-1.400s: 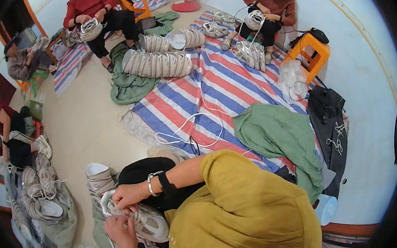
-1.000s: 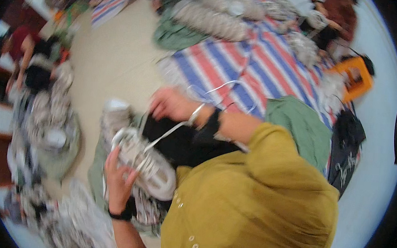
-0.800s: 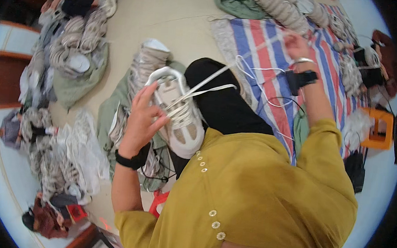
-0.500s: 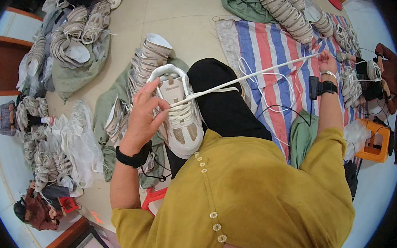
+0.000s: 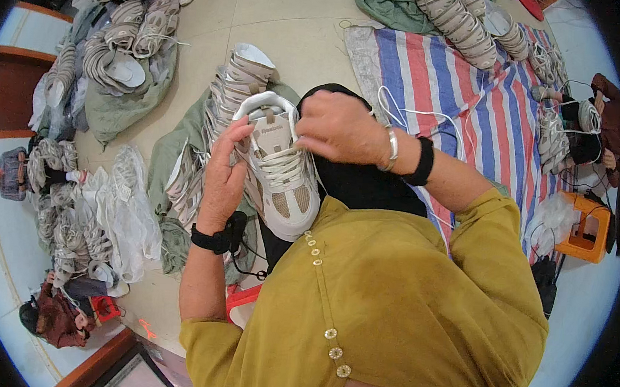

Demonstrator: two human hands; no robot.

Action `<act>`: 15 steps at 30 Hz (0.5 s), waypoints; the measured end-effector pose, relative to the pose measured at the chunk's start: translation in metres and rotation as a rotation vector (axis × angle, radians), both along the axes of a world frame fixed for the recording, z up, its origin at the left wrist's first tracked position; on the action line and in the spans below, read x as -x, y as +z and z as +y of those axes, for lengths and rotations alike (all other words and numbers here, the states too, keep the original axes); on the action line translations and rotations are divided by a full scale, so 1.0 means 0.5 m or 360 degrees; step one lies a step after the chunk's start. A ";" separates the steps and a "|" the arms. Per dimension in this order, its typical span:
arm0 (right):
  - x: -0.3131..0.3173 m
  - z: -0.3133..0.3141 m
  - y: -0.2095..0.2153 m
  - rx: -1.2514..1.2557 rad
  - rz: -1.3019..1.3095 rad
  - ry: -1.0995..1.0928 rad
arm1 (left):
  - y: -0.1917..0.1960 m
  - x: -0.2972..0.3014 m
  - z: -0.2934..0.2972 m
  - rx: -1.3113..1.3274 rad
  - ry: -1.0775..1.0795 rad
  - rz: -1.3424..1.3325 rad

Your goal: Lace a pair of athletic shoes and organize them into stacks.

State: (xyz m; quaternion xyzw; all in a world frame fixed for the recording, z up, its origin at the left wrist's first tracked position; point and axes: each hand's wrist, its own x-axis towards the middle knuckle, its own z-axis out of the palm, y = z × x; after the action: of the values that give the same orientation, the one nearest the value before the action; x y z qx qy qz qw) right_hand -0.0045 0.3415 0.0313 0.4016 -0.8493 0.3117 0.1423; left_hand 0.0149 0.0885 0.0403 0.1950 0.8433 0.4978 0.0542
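Right hand [image 5: 339, 129] swings in from over the striped sheet [image 5: 434, 65] to the right edge of the shoe [image 5: 280, 184], fingers bunched, can't tell on what! Left hand [image 5: 225, 177], fingers spread, flanks its left, shoe between both.

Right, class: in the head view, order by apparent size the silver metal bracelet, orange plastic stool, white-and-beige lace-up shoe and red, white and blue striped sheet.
1. Striped sheet
2. Lace-up shoe
3. Orange stool
4. Silver bracelet

The shoe looks larger than the stool partly through nearness.
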 end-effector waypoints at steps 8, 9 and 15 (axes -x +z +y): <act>0.002 -0.061 0.003 -0.0354 -0.0238 0.0033 | 0.000 -0.005 0.002 0.0008 0.0016 0.0083; 0.005 -0.061 0.001 -0.0360 -0.0244 0.0043 | -0.002 -0.002 -0.002 0.0057 -0.0022 0.0090; 0.020 -0.014 0.006 -0.0282 -0.0336 0.0006 | 0.000 -0.002 -0.006 0.0058 -0.0051 0.0117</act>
State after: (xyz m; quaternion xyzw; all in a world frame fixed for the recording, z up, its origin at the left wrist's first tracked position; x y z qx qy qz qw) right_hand -0.0144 0.3345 0.0341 0.3793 -0.8830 0.2762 0.0156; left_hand 0.0161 0.0852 0.0403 0.2256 0.8504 0.4740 0.0348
